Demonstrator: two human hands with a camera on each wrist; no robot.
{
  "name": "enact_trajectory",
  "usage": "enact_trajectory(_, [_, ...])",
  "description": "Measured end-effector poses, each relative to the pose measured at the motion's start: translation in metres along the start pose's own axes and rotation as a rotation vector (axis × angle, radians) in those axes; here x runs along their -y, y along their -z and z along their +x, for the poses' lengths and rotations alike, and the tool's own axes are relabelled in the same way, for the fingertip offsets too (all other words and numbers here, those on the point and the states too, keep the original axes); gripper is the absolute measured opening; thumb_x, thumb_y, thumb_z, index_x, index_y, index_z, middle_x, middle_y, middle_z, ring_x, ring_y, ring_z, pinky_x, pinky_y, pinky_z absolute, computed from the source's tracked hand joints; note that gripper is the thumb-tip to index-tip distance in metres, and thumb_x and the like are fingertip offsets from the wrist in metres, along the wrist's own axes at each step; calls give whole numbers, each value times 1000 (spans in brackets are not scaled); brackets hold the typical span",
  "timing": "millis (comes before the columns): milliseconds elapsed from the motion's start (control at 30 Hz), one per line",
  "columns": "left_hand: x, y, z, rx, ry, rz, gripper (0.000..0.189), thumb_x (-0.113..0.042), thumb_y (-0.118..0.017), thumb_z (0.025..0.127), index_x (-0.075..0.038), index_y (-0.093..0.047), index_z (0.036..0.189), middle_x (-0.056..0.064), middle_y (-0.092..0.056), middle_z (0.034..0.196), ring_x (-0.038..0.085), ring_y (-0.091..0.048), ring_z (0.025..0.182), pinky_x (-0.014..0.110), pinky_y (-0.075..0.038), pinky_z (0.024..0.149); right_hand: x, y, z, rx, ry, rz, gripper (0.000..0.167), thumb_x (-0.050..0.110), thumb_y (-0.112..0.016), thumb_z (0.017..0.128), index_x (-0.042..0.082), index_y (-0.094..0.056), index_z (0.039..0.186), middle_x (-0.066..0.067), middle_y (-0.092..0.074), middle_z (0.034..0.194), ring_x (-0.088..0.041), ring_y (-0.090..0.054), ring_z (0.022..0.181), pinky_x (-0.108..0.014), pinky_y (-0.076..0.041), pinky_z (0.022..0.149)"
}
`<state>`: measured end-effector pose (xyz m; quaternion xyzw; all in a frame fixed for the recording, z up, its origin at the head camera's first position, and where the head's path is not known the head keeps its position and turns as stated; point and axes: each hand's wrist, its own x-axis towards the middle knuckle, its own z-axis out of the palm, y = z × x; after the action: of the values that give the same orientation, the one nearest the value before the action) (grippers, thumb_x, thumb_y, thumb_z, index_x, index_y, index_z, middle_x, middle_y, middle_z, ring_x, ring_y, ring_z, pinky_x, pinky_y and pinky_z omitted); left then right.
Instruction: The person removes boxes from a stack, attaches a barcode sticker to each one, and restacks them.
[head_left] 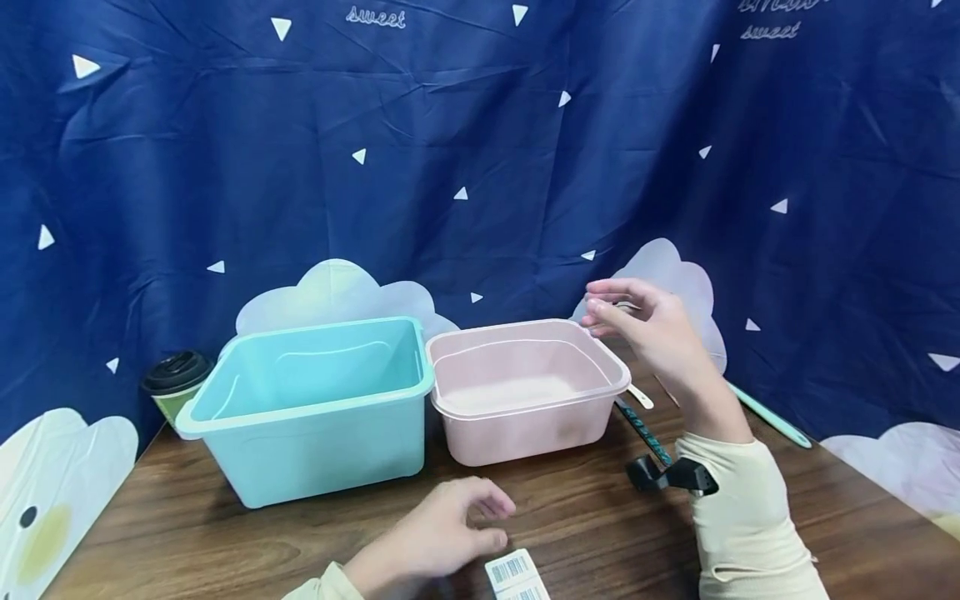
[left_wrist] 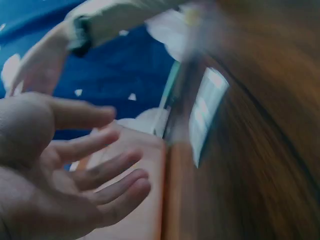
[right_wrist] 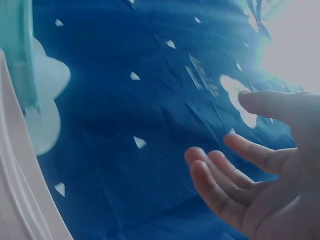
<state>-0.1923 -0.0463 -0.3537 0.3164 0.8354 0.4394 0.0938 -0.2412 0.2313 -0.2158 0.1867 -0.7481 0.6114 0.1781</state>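
Observation:
My left hand (head_left: 446,529) is low over the front of the table, fingers loosely bent with nothing between them. Just to its right lies a small white box with barcode labels (head_left: 516,575), cut off by the bottom edge of the head view; the left wrist view shows that white box (left_wrist: 207,112) blurred. Raised above the back right corner of the pink basin (head_left: 525,433) is my right hand (head_left: 648,325). Its fingers are apart and hold nothing, as the right wrist view shows. A teal basin (head_left: 322,454) stands left of the pink one.
A paper cup with a black lid (head_left: 178,375) stands behind the teal basin's left side. Right of the pink basin lie a dark patterned stick (head_left: 643,431), a white handle (head_left: 641,397) and a light green handle (head_left: 772,417). A blue curtain (head_left: 480,167) hangs behind.

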Motion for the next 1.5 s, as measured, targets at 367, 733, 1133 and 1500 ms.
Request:
enact_trajectory(367, [10, -12, 4, 241, -227, 461, 54, -17, -84, 77, -26, -68, 128, -21, -67, 123, -4, -50, 108, 16, -45, 88, -14, -27, 10, 10, 23, -26, 37, 16, -66, 98, -5, -58, 127, 7, -71, 97, -10, -74, 78, -27, -61, 74])
enact_trajectory(733, [14, -13, 10, 262, -354, 550, 52, -11, -90, 66, -22, -75, 114, -19, -69, 104, -6, -48, 97, 9, -41, 85, -23, -34, 12, 30, -45, -73, 39, 22, -66, 99, -2, -59, 128, 3, -71, 103, -9, -74, 76, -28, -61, 75])
enact_trajectory(1133, [17, -11, 11, 396, -517, 641, 52, -18, -78, 88, -26, -64, 136, -14, -63, 127, 0, -47, 111, 11, -39, 92, -25, -41, 14, 43, -72, -108, 41, 21, -66, 98, -4, -58, 129, -28, -65, 121, -7, -73, 74, -27, -61, 73])
enact_trajectory(1500, [13, -11, 10, 390, -462, 634, 43, -22, -78, 87, -29, -69, 129, -17, -64, 105, -5, -42, 93, 5, -35, 75, -29, -42, 16, 47, -82, -145, 40, 23, -66, 98, -4, -59, 127, -23, -67, 114, -8, -73, 73, -27, -61, 72])
